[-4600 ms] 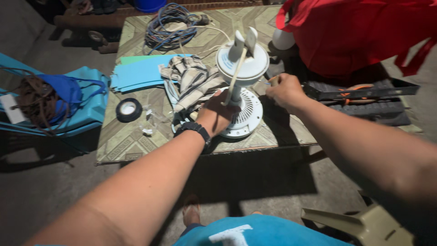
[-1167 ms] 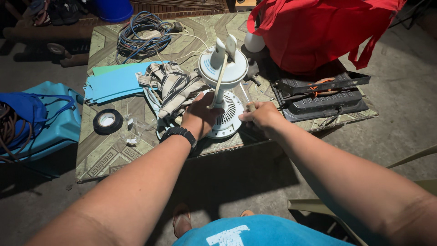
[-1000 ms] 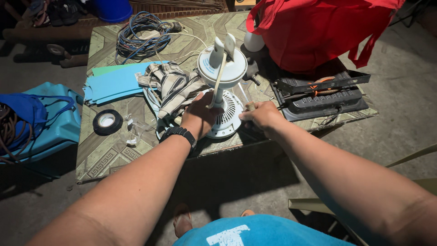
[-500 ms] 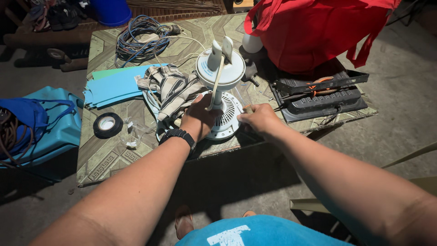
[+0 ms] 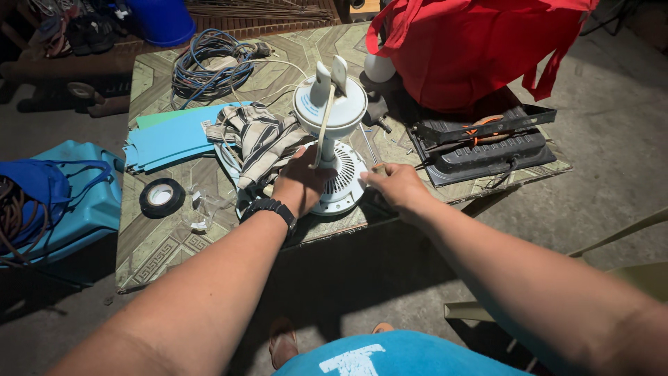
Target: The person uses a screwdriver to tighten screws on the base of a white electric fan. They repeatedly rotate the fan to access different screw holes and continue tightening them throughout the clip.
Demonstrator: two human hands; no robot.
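- Head view looks down on a low patterned tabletop [image 5: 160, 247] with both bare forearms reaching over its near edge.
- The left hand [image 5: 300, 182], a black watch [image 5: 268, 207] on its wrist, is clenched around the white neck of a white fan body [image 5: 329, 111] just above the round vented base [image 5: 342, 182].
- That fan body stands upright near the middle of the tabletop, its round white housing on top with two white tabs sticking up and a pale cord hanging down its front.
- The right hand [image 5: 395, 184] is just right of the vented base, fingers curled and pinched at the base's edge; whether a small part sits between the fingertips I cannot tell.
- A striped cloth [image 5: 261, 139] lies bunched just left of the fan, touching the left hand's fingers.
- Blue sheets [image 5: 167, 139] lie flat beyond the cloth, further left.
- A roll of black tape [image 5: 161, 196] rests near the left front of the tabletop, with small clear scraps beside it.
- A coil of blue cable [image 5: 209, 66] sits at the far left corner.
- A black tray [image 5: 487, 143] with orange-handled pliers [image 5: 490, 125] on it lies to the right of the fan.
- A red bag [image 5: 473, 49] stands at the far right, behind the tray.
- A light blue container [image 5: 83, 202] stands on the floor to the left of the tabletop.
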